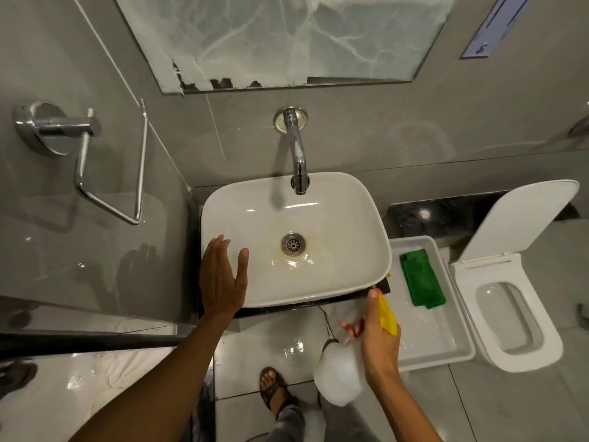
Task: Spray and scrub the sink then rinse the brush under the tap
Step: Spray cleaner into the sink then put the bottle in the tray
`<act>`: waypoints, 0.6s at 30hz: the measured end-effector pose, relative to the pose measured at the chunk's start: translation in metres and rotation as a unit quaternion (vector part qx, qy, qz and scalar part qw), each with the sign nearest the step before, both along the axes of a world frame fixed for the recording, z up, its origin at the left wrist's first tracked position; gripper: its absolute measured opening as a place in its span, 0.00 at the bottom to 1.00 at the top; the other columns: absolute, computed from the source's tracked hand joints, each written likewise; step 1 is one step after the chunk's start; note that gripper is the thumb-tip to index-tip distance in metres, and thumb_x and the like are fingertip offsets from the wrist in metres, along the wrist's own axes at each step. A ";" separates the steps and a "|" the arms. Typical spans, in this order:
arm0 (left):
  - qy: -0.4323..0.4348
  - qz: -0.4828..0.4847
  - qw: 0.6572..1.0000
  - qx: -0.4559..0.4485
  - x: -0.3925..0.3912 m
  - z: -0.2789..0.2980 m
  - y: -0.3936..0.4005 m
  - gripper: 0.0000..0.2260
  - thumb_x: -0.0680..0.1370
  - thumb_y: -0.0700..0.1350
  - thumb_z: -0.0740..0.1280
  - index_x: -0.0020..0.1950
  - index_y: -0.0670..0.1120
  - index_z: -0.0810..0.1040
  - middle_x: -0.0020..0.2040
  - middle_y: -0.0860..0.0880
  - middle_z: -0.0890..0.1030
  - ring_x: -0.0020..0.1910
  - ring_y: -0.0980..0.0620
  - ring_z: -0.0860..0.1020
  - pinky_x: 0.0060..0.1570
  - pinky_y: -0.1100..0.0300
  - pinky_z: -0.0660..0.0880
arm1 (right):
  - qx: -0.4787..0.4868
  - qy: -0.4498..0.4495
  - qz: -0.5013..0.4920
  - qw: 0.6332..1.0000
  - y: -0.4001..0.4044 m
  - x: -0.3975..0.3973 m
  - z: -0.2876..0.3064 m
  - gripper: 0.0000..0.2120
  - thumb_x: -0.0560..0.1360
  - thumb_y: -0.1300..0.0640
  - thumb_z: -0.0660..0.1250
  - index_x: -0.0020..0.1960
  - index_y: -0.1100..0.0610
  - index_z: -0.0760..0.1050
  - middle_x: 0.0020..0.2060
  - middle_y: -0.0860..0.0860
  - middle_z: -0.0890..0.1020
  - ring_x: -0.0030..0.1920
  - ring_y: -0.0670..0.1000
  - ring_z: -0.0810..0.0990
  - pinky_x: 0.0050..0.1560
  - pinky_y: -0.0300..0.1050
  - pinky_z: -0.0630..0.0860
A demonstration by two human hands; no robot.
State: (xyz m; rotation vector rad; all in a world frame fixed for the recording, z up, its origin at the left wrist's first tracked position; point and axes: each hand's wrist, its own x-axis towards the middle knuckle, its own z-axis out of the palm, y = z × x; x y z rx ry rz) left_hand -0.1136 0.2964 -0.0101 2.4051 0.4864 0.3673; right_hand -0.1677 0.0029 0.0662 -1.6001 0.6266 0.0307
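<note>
The white countertop basin fills the middle of the view, its floor wet and carrying a yellowish-brown stain that spreads around the metal drain and off to its right; that patch is where the spray is most needed. The chrome wall tap arches over the back rim and no water runs from it. Beside the basin on the right sits a white plastic tray with a folded green cloth in it, and beyond that a toilet with its lid up. No scrubbing brush shows anywhere in view, so it must be found before the scrub. The step in hand looks like spraying: the right hand is wrapped around the neck of a translucent spray bottle with a yellow trigger head, held below and in front of the basin's front right corner, nozzle pointing up toward it. To do this well, lift the nozzle over the rim, aim at the stain first, then sweep the walls. The left hand is open, fingers spread, holding nothing, over the basin's left rim; it is best kept out of the mist.
</note>
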 end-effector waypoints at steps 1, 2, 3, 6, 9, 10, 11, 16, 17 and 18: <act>0.000 -0.001 1.000 0.001 0.000 0.000 0.000 0.37 0.85 0.70 0.49 0.77 0.43 0.75 0.79 0.42 0.75 0.78 0.39 0.74 0.77 0.40 0.73 | -0.004 0.013 0.007 1.000 -0.003 -0.001 0.001 0.28 0.80 0.33 0.62 0.31 0.52 0.75 0.24 0.53 0.79 0.29 0.53 0.83 0.42 0.50 0.87; -0.001 -0.002 1.000 0.001 0.000 0.000 0.000 0.37 0.85 0.70 0.49 0.77 0.43 0.75 0.79 0.42 0.76 0.78 0.39 0.74 0.77 0.40 0.73 | -0.001 0.031 0.019 0.999 -0.006 -0.003 0.002 0.28 0.82 0.34 0.62 0.30 0.50 0.76 0.27 0.54 0.83 0.34 0.56 0.88 0.44 0.54 0.86; -0.001 -0.003 1.000 0.002 0.000 0.000 0.000 0.37 0.85 0.70 0.49 0.76 0.43 0.75 0.79 0.42 0.76 0.78 0.39 0.74 0.77 0.40 0.73 | 0.017 0.047 0.027 0.998 -0.009 -0.004 0.003 0.27 0.82 0.34 0.62 0.33 0.49 0.79 0.32 0.55 0.87 0.39 0.58 0.90 0.47 0.55 0.86; -0.003 -0.003 1.000 0.002 0.000 0.000 0.000 0.37 0.85 0.71 0.49 0.76 0.43 0.75 0.79 0.42 0.76 0.78 0.39 0.74 0.77 0.39 0.73 | 0.077 0.088 0.074 0.990 -0.015 -0.011 0.008 0.29 0.81 0.32 0.62 0.49 0.56 0.88 0.48 0.53 0.91 0.50 0.56 0.91 0.55 0.52 0.86; 0.000 -0.002 1.000 -0.002 0.000 0.001 -0.001 0.38 0.85 0.71 0.49 0.76 0.43 0.75 0.79 0.42 0.76 0.78 0.39 0.74 0.77 0.39 0.73 | 0.042 0.077 0.097 0.991 -0.006 -0.021 0.015 0.32 0.81 0.29 0.59 0.47 0.56 0.86 0.43 0.51 0.91 0.47 0.48 0.91 0.47 0.19 0.75; 0.001 -0.002 1.000 -0.005 0.000 0.002 -0.001 0.38 0.85 0.71 0.48 0.77 0.43 0.75 0.79 0.42 0.75 0.78 0.39 0.74 0.77 0.39 0.73 | 0.021 0.070 0.097 0.993 -0.002 -0.023 0.014 0.32 0.80 0.29 0.59 0.43 0.56 0.83 0.37 0.52 0.90 0.43 0.50 0.91 0.45 0.15 0.71; 0.001 -0.003 1.000 -0.007 0.000 0.002 -0.001 0.38 0.85 0.71 0.48 0.77 0.43 0.75 0.79 0.42 0.75 0.78 0.39 0.74 0.77 0.39 0.73 | 0.002 0.060 0.104 0.993 0.002 -0.025 0.012 0.30 0.80 0.29 0.58 0.40 0.54 0.80 0.31 0.53 0.88 0.39 0.54 0.90 0.47 0.16 0.71; 0.000 -0.002 1.000 -0.007 0.000 0.001 0.000 0.35 0.85 0.69 0.50 0.76 0.43 0.75 0.79 0.43 0.75 0.79 0.40 0.73 0.78 0.41 0.72 | 0.023 0.086 0.177 0.980 0.023 -0.031 0.002 0.23 0.81 0.32 0.63 0.39 0.48 0.77 0.32 0.57 0.87 0.41 0.59 0.91 0.53 0.56 0.86; 0.001 -0.001 1.000 -0.008 0.000 0.000 0.000 0.34 0.86 0.68 0.52 0.76 0.43 0.74 0.80 0.43 0.75 0.79 0.40 0.73 0.78 0.41 0.72 | 0.052 0.093 0.178 0.978 0.026 -0.030 0.002 0.24 0.81 0.32 0.64 0.40 0.51 0.79 0.37 0.57 0.89 0.46 0.58 0.91 0.55 0.55 0.86; 0.001 0.000 1.000 -0.008 0.000 0.000 0.000 0.32 0.86 0.67 0.53 0.76 0.43 0.74 0.80 0.43 0.75 0.79 0.40 0.73 0.78 0.40 0.73 | 0.080 0.098 0.180 0.975 0.030 -0.030 0.002 0.24 0.81 0.33 0.65 0.42 0.53 0.82 0.42 0.57 0.91 0.50 0.58 0.91 0.58 0.56 0.85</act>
